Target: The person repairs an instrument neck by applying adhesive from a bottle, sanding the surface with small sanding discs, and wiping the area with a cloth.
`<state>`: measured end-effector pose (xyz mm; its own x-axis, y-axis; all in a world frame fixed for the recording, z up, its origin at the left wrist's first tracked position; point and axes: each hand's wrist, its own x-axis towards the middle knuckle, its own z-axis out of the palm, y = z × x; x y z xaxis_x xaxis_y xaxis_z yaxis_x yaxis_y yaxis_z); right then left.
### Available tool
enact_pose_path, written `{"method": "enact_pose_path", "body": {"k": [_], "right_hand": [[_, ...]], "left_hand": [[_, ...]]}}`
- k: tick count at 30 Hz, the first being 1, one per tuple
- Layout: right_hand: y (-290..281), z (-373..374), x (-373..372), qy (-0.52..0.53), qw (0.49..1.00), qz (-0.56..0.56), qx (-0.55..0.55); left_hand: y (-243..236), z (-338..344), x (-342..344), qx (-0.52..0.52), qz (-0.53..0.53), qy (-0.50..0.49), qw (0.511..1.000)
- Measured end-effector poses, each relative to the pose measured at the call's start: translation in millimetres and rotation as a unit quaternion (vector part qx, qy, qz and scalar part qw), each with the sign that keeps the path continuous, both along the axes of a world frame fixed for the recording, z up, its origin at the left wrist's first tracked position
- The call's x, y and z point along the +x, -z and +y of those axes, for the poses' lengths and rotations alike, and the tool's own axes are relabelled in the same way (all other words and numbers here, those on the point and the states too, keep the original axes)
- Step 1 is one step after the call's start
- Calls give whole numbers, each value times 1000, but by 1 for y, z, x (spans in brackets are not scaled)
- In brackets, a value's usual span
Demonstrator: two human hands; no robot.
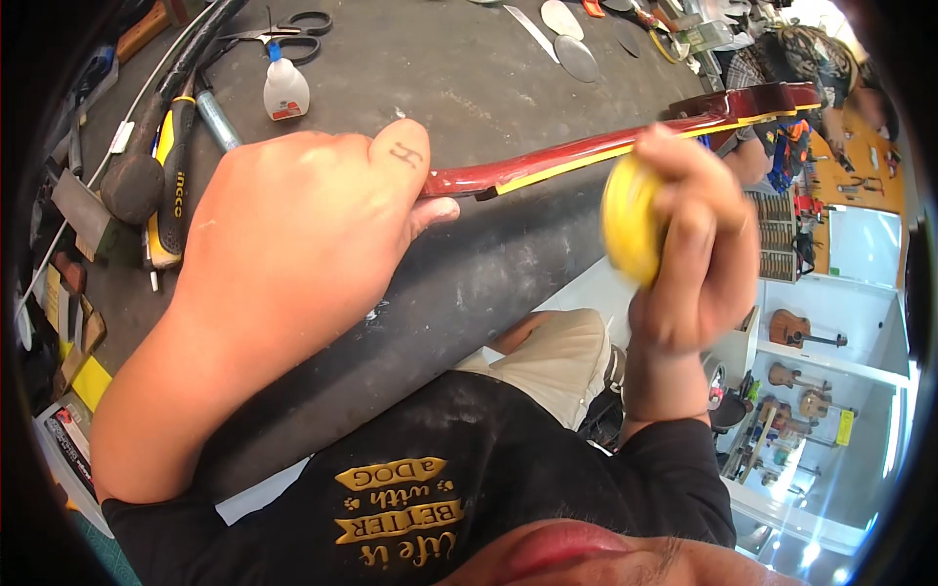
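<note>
Gold lettering (398, 503) spans the black shirt (293, 508); a dark handwritten mark sits on the left hand's (293, 215) thumb. Toward the desk's (430, 73) left edge, a yellow-and-black handle (178, 176) bears dark letters, a small bottle (285, 90) red print.

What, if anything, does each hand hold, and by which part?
The left hand holds a long, glossy dark-red neck-shaped piece by its left end; the right hand holds a blurred yellow rounded object by its right side.

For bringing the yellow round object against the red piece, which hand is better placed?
Likely the right hand: it holds the yellow round object close beside the red piece, while the left hand is occupied gripping that piece.
</note>
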<state>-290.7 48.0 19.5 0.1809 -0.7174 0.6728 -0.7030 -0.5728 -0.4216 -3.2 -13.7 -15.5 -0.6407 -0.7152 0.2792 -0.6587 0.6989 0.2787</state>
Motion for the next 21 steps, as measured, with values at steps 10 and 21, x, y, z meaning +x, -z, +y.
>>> {"method": "enact_pose_path", "body": {"k": [10, 21], "right_hand": [[60, 32, 5, 56, 939, -178, 288], [92, 39, -2, -31, 999, 14, 3]], "left_hand": [[-5, 1, 0, -19, 9, 0, 1000], [-5, 1, -2, -30, 7, -2, 1000]]}}
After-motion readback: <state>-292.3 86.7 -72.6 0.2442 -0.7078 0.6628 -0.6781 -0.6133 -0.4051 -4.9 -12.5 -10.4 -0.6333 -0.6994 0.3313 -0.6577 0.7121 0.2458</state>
